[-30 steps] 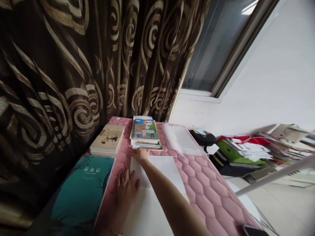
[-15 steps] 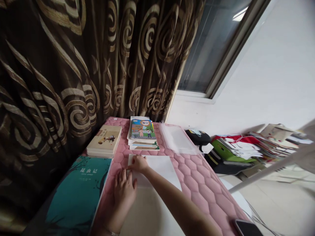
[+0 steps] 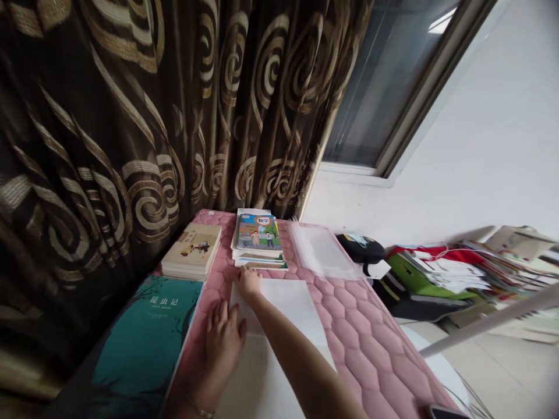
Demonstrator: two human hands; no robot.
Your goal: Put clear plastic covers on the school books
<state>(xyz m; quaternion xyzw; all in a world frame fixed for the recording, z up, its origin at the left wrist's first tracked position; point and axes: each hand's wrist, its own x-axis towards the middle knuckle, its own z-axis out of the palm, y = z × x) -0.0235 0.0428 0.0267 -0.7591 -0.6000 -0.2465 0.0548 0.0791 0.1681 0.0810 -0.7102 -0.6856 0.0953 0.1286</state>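
A white sheet (image 3: pixel 297 305) lies on the pink quilted table cover (image 3: pixel 362 331). My left hand (image 3: pixel 225 337) rests flat on the sheet's left edge, fingers stretched out. My right hand (image 3: pixel 248 283) reaches across to the sheet's far left corner and presses on it; its fingers are bent down at the corner, just short of the stack of colourful textbooks (image 3: pixel 258 237). A teal book (image 3: pixel 146 337) lies left of my left hand.
A beige stack of books (image 3: pixel 192 249) sits at the far left by the dark swirl-patterned curtain (image 3: pixel 131 116). Clear plastic sleeves (image 3: pixel 321 251) lie right of the textbooks. Beyond the table are a black object (image 3: pixel 360 247), piled papers (image 3: pixel 454 273) and a phone (image 3: pixel 445 412).
My right hand slid back along the sheet, then forward again to its far corner. My left hand stayed flat on the left edge. The view shifted slightly.
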